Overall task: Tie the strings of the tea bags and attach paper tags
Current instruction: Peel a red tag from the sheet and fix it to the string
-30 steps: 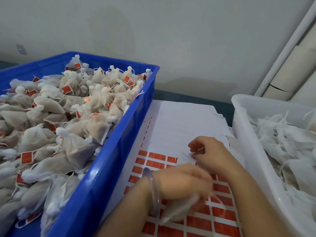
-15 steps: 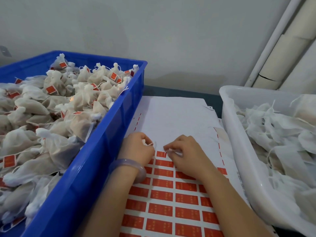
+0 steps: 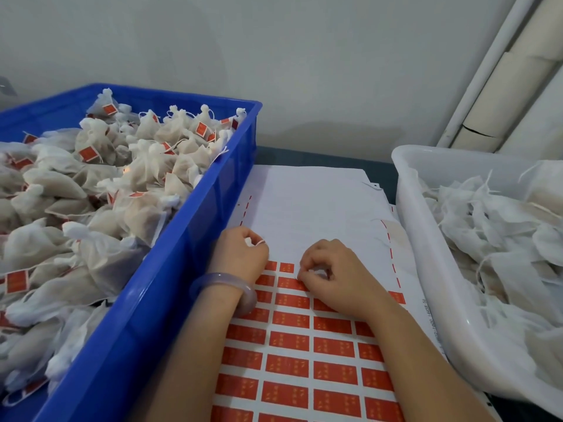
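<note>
One crate (image 3: 170, 300), tub (image 3: 432, 269), perhaps string (image 3: 259, 242).

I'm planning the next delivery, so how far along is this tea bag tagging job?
Done: the blue crate is heaped with tied, red-tagged bags. In hand: the left hand grips a white string while the right hand fingers the top row of the tag sheet. Still to do: the white tub holds a pile of untagged bags, and many tag rows remain.
</note>
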The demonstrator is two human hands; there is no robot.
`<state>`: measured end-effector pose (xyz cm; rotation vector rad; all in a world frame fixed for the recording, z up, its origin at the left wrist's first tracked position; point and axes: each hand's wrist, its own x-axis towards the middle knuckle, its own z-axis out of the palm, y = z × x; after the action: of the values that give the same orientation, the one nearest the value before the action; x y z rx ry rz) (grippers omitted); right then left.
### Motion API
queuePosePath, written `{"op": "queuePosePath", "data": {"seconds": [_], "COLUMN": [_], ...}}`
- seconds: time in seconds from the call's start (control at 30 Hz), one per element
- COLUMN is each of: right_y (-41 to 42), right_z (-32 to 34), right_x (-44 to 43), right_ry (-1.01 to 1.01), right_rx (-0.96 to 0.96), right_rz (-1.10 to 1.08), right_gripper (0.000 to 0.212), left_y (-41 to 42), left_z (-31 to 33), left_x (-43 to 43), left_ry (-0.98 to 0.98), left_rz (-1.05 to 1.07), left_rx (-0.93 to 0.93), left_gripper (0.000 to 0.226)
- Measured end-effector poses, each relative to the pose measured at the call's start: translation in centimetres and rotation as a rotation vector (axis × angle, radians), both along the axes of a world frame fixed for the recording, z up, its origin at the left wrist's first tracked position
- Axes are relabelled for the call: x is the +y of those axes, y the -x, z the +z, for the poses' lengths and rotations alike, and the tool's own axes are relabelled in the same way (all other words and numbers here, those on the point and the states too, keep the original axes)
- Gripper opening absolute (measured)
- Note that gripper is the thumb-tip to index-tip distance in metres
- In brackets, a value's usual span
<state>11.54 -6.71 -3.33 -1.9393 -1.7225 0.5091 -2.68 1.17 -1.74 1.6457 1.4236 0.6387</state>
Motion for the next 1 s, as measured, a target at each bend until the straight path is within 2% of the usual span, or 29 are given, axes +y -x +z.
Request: {"op": "queuePosePath", "data": {"seconds": [0.1,0.27,0.4,0.6,0.8,0.93,1.0], "right_y": [0.5,1.2,1.6,2.5,2.6,2.6,2.8], "right_z": [0.1,0.2,0.4,0.3,0.2,0.0,0.0], "right_x": [0.5,1.1,1.2,1.2,1.3,1.1,1.2], "right_ry": [-0.009,0.04,0.095,0.073,0.097,0.091,0.09], "right_rx": [0.004,-0.037,-0.091,-0.109,-0.094,-0.08,-0.11], "right_rz": [-0.101,-0.214,-0.212,-0.295,-0.288,-0.319,-0.316], "right_gripper": [0.033,0.017,0.025,0.022,0.016,0.03,0.028], "left_y": [0.0,-0.1,0.0,0.0,-0.1,-0.1,-0.1], "left_z": [0.1,0.0,-0.1,-0.1,-0.3,-0.3,-0.3], "left_x": [0.0,0.1,0.2,0.1,0.1,0.1,0.2], "left_ry": [0.006,0.0,0.0,-0.015,-0.04,-0.034,-0.034], "left_rz": [-0.004,0.002,0.008,0.004,-0.01,-0.02,-0.021], "left_rx": [0.002,0.012,0.01,0.012,0.025,0.025,0.028], "left_gripper": [0.009,0.007,0.006,0.006,0.006,0.006,0.006]}}
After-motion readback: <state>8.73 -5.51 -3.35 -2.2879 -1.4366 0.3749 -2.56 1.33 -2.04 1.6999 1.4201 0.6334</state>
